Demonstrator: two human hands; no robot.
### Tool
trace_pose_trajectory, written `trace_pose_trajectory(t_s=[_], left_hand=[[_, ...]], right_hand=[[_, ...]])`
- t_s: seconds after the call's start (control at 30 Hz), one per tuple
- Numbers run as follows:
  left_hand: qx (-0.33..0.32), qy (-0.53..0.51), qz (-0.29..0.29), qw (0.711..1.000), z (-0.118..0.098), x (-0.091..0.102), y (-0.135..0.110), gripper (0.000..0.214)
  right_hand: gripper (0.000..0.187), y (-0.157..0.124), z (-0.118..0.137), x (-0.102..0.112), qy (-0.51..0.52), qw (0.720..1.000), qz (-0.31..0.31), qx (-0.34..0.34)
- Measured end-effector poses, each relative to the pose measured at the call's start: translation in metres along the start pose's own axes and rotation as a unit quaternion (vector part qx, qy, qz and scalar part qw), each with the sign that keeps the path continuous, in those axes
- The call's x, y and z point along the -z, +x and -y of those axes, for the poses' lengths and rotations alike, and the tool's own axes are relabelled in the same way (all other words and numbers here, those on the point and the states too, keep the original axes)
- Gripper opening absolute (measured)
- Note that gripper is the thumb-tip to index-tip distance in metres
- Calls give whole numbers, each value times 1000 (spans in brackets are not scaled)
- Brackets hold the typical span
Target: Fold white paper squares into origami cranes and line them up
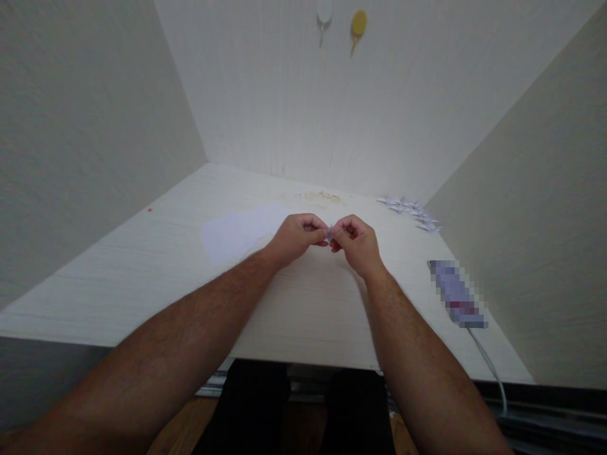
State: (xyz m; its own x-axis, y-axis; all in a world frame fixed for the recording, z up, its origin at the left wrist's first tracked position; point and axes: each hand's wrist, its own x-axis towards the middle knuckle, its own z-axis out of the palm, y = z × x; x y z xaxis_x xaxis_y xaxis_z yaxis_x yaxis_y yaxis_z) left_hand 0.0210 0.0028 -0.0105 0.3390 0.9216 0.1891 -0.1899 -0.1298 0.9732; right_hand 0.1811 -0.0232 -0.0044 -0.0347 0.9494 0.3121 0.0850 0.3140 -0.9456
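Pale walls enclosed a whitish table. Over it, the left hand and right hand pinched a small paper piece from opposite sides, midway between them; whitish and partly covered, its exact shape was unclear.

White hook and yellow hook on back wall, pixelated device with pale cable, orange speck on tabletop

The left hand and right hand partly hide the small pale piece between them. At right, pixelation obscures the flat device. Far-right, the folded shapes blur together, too small to count.
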Motion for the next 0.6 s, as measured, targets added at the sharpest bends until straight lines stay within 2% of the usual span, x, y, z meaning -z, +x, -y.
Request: trace_pose_trajectory(t_s=[0.23,0.4,0.6], left_hand=[[-4,9,-21,1000,0,-3,-2,18],[-2,4,-41,999,-4,-6,-3,14],[13,-24,-61,998,-2,-8,-3,13]], right_hand=[[9,-1,1,-2,29,999,-16,-31],[6,-1,1,-3,31,999,-16,-39],[12,-1,-2,-8,-41,998,-50,-16]])
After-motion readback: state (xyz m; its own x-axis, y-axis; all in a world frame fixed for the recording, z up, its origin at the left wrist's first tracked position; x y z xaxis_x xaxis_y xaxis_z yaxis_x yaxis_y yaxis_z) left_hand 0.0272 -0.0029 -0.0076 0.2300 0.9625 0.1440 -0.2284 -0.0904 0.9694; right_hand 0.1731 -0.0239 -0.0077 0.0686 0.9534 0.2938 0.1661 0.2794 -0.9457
